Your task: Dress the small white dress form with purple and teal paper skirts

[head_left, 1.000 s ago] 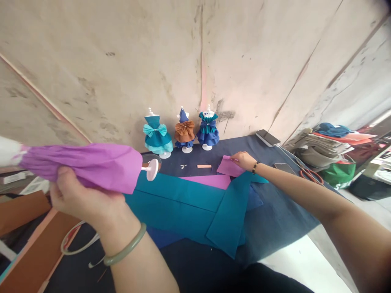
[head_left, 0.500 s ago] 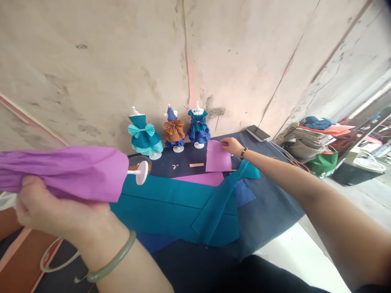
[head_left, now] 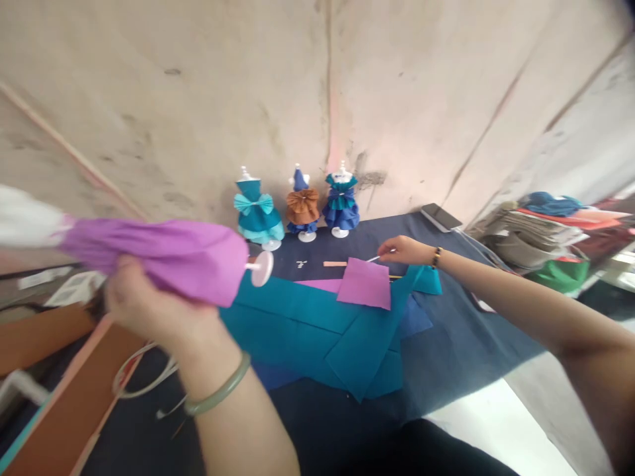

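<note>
My left hand (head_left: 149, 304) is closed round the purple skirt (head_left: 193, 258) of a small white dress form, held sideways in the air. The form's round base (head_left: 262, 268) points right; its white torso (head_left: 30, 218) is blurred at the left. My right hand (head_left: 404, 251) pinches a thin white stick (head_left: 374, 258) over the far side of the table. Just left of those fingers, a purple square piece (head_left: 364, 284) lies across the edge of the teal sheets (head_left: 297, 324). Whether it is paper or cloth I cannot tell.
Three small dressed forms stand along the wall: a teal dress (head_left: 258, 215), a brown one (head_left: 302, 208) and a blue one (head_left: 341, 205). A phone (head_left: 440, 217) with a cable lies at the back right. Brown strips (head_left: 74, 403) and a white cable (head_left: 143, 390) lie at the left.
My right hand has let go of the purple square, which now lies nearer on the sheets, and has taken hold of the white stick. The view has shifted left.
</note>
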`<state>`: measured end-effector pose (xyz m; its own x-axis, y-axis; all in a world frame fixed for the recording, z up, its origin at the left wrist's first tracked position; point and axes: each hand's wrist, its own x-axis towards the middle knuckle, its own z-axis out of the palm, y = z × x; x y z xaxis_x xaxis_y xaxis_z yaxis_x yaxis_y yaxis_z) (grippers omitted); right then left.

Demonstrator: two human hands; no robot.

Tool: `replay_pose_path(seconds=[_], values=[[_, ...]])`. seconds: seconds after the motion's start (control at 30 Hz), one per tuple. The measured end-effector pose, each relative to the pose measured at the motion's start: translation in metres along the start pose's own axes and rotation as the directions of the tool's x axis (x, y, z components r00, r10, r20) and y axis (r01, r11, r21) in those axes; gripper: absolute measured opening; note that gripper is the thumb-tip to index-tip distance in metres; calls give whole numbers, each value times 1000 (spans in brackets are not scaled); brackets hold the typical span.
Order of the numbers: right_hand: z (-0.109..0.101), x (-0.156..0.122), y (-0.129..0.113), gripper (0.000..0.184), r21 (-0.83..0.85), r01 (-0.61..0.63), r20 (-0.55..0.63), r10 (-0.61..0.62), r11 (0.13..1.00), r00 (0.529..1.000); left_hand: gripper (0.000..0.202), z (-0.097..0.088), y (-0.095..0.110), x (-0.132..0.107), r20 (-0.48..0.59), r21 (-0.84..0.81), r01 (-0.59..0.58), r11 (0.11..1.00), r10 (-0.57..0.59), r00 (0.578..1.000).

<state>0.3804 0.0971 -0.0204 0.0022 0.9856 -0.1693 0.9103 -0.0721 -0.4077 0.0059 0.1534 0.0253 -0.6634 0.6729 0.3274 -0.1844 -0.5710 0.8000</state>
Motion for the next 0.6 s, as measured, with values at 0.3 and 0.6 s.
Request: replay_pose_path(seconds=[0.3, 0.6], values=[[62, -16, -20, 41, 44, 360, 105, -363, 932, 926, 16, 40, -52, -50, 382, 125, 191, 974, -225, 897], [70, 23, -53, 32, -78, 429, 107, -420, 900, 901, 13, 32, -41, -47, 415, 99, 125, 987, -155, 897]])
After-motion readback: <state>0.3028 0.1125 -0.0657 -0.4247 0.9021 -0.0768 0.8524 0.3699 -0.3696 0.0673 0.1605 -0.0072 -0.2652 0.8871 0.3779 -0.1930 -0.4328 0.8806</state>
